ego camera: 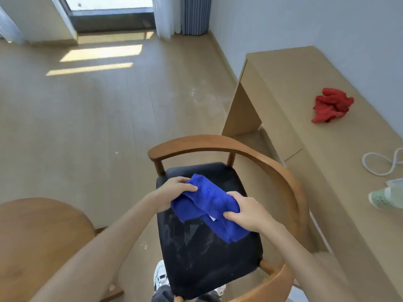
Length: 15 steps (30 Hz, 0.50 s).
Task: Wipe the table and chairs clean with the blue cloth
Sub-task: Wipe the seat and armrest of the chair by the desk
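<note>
The blue cloth is seen folded into a thick, long bundle of deep blue, fluffy fabric, and a small white label is shown near its lower middle. It is held just above the black seat of a wooden chair, whose curved backrest bends round the far and right sides of the seat. Pale dusty smears are visible on the seat below the cloth. The upper left end of the cloth is gripped by the left hand, with the thumb laid on top and the fingers curled under. The lower right part is gripped by the right hand, with the fingers closed round the fabric. A round wooden worktop is seen at the lower left. To the right of the chair, a long light wooden worktop stands along the wall, and a crumpled red cloth is lying on it. Nearer on the same worktop, a white cable is looped, and a pale green object is cut by the right edge.
</note>
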{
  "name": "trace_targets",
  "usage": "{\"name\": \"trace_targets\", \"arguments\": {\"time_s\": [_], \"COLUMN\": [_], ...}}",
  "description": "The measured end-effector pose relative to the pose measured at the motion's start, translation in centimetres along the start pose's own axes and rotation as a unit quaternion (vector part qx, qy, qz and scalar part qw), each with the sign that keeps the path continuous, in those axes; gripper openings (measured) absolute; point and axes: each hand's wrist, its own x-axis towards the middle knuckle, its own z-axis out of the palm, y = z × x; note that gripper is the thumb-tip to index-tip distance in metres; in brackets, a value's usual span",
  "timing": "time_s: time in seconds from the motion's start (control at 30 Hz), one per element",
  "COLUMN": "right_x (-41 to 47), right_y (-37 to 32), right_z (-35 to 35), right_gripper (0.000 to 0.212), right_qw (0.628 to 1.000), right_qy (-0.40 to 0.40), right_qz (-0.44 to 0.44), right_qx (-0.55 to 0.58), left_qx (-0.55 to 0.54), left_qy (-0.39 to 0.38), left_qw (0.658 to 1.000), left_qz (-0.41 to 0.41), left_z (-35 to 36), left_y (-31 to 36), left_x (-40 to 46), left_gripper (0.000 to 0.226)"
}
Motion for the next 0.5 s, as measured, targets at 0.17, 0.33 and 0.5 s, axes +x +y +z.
{"name": "trace_targets", "arguments": {"time_s": [0.17,0.33,0.5], "right_x": [4.0,8.6,13.7], "right_y": [4.8,8.8,12.0], "right_z": [6.2,11.8,17.6], "right_gripper": [0.038,0.043,0.068], "right_qw": [0.992,0.980,0.992], "right_qy": [-0.011,0.020,0.074], "right_qz": [0.070,0.103,0.085], "right_qx": [0.106,0.168,-0.057], "left_qx": [-0.017,-0.003,0.123], "left_qy": [0.038,0.096,0.167], "left_qw": [0.999,0.995,0.978], "left_qz": [-0.008,0.014,-0.021], "left_z": [2.3,2.9,1.5], "left_y": [-5.3,-9.3,-15.2], "left_x": [7.3,14.3,17.7], "left_gripper": [0.030,0.046,0.052]}}
